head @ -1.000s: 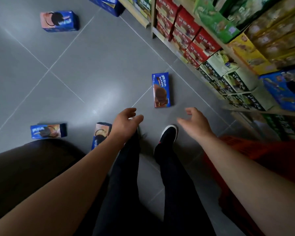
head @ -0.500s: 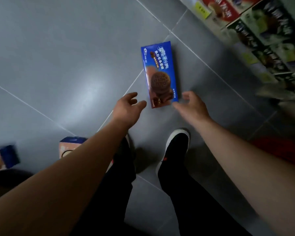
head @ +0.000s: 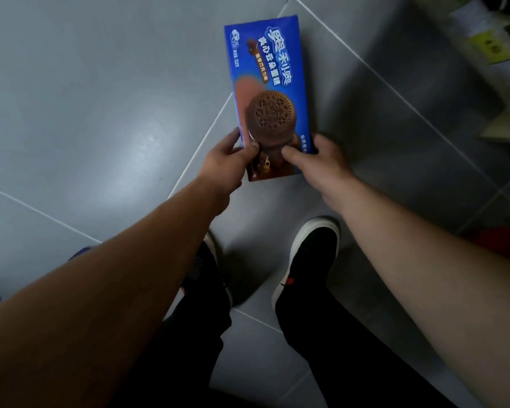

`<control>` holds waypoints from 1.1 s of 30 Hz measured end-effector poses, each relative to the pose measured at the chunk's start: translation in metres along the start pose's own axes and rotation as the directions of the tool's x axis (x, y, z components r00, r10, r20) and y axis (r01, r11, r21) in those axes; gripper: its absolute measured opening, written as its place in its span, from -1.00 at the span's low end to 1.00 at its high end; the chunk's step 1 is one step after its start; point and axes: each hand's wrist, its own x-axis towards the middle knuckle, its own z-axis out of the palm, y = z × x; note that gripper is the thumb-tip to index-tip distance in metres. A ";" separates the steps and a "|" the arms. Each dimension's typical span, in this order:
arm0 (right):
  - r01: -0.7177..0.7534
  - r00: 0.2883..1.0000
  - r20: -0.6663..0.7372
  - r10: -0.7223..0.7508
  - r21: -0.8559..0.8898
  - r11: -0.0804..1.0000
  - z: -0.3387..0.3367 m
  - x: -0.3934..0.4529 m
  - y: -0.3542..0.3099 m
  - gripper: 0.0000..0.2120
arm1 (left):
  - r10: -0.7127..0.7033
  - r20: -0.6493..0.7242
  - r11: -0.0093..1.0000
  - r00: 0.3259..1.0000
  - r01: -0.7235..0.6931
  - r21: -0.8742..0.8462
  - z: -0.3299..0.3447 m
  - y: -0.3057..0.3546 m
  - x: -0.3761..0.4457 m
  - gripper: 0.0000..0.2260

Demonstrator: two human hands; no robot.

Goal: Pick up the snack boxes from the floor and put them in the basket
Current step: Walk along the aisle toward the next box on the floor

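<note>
- Snack box [head: 270, 95]: blue carton printed with a chocolate sandwich biscuit, lying lengthwise away from the person over the grey tiled floor [head: 86, 113]. Its near short end is in both hands. Whether the far end rests on the tiles or has lifted cannot be told.
- Left hand [head: 224, 161]: at the box's near left corner. Thumb laid on the printed face, fingers curled round the left edge and hidden beneath. A pinch grip, closed on the carton.
- Right hand [head: 321, 159]: at the near right corner. Thumb pressed on the face, fingers wrapped round the right edge. Also gripping.
- Reason for the hold, as judged: a long, light carton taken at one end by both corners stays level and does not twist when raised.
- Shoes [head: 312, 254]: dark with pale soles, planted just short of the box; the person stands over it and reaches down.
- Red object [head: 504, 245]: at the right edge, mostly cut off. Probably the basket, though too little shows to confirm.
- Shelf [head: 483, 48]: upper right, blurred; goods unreadable.
- Stage, as judged: box grasped, not yet carried to the basket.
</note>
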 end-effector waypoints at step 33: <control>0.633 0.755 0.131 -0.642 -0.402 0.662 -0.214 -0.528 -0.158 -0.17 | 0.031 -0.158 0.998 0.987 -0.039 -0.051 -0.028 0.149 -0.574 -0.32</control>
